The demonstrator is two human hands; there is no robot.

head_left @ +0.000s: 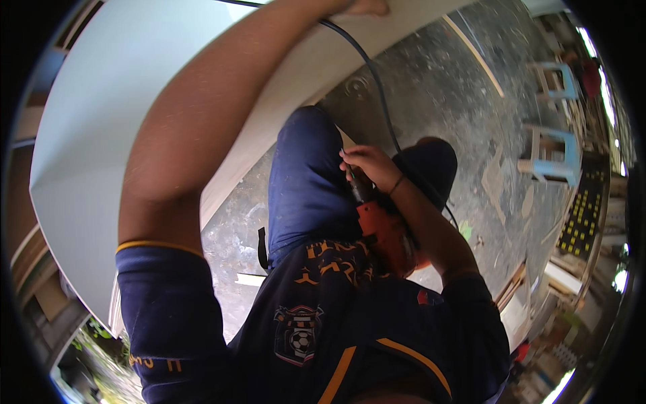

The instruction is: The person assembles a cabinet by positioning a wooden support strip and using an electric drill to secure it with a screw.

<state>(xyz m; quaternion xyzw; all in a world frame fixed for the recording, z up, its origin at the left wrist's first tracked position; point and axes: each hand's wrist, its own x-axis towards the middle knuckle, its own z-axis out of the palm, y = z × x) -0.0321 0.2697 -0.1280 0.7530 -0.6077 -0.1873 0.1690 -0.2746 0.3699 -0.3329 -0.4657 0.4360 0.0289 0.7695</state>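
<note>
Right hand (370,166): pinching the front end of an orange drill (385,232), kept close to the body, presumably for steadiness. Left hand (370,7): by pale panel (87,148), cropped; grip cannot be told.

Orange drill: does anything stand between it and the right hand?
Nothing visible does: the right hand is curled around the front end of the orange drill. The black cable passes to the hand's right, not between the two.

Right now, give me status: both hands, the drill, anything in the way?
Left hand at view's top edge, partly cut off. Right hand on orange drill, at its front end. Black cable passes beside right hand, possibly in the way.
</note>
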